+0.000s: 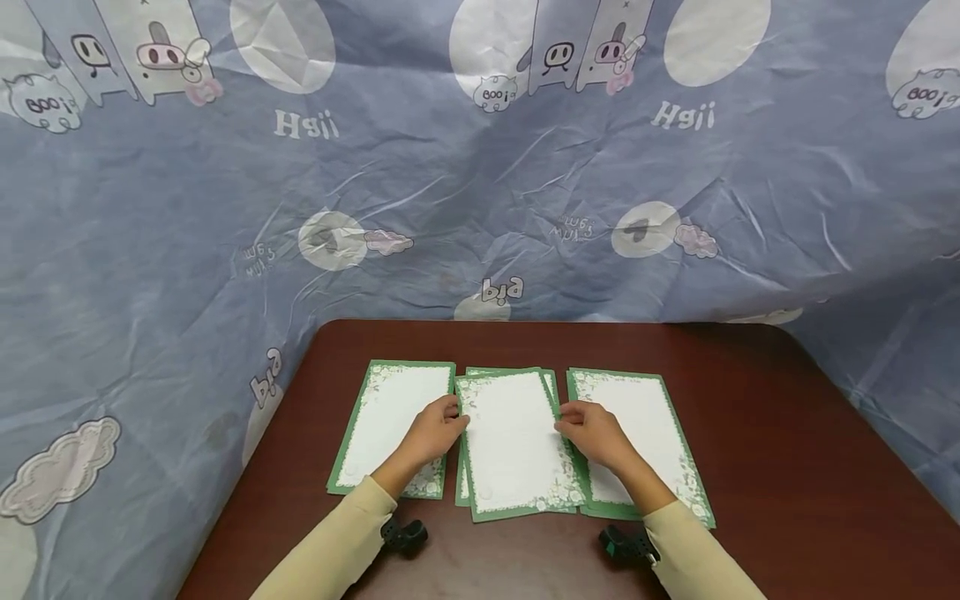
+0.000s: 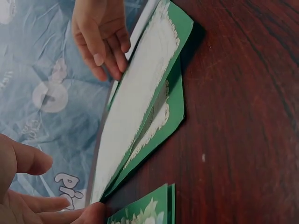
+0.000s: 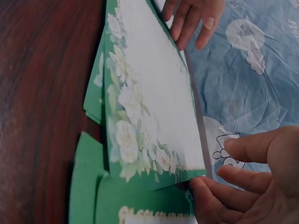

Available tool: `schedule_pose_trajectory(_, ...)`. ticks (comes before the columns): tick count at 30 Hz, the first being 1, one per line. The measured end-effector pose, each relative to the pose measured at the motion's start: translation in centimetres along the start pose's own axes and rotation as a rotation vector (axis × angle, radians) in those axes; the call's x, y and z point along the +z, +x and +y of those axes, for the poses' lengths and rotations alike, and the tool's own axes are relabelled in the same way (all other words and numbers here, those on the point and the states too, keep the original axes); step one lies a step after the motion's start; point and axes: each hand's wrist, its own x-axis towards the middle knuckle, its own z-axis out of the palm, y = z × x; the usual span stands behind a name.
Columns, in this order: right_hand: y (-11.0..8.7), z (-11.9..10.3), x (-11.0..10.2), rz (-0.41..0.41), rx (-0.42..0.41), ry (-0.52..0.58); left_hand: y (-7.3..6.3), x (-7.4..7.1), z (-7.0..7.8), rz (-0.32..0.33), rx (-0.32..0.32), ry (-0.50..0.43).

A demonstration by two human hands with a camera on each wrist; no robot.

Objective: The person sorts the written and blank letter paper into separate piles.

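Observation:
A white sheet with a green floral border [image 1: 517,450] lies askew over other green-edged sheets [image 1: 551,385] in the middle of the table. My left hand [image 1: 435,429] pinches its left edge, the thumb tip just over the border. At the opposite edge my right hand [image 1: 596,429] pinches the sheet in the same way. In the left wrist view the middle sheet [image 2: 140,79] stands a little off the sheets beneath, with a gap at the near corner. Fingertips under the edges are partly hidden.
A left stack of bordered sheets [image 1: 397,408] and a right stack [image 1: 637,417] flank the middle one, each partly covered by a forearm. All lie on a dark red-brown table [image 1: 787,467]. A printed blue cloth [image 1: 420,167] hangs behind. Each wrist wears a black device [image 1: 405,536].

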Motion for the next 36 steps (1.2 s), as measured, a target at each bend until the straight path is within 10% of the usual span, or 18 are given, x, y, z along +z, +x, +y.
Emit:
schedule_pose_trajectory(20, 0.4, -0.4, 0.1, 0.162, 0.020, 0.286, 0.9, 0.6, 0.0, 0.161, 0.073, -0.081)
schedule_pose_trajectory(36, 3.9, -6.1, 4.8, -0.003, -0.051, 0.364, -0.1, -6.7, -2.6, 0.359, -0.046, -0.107)
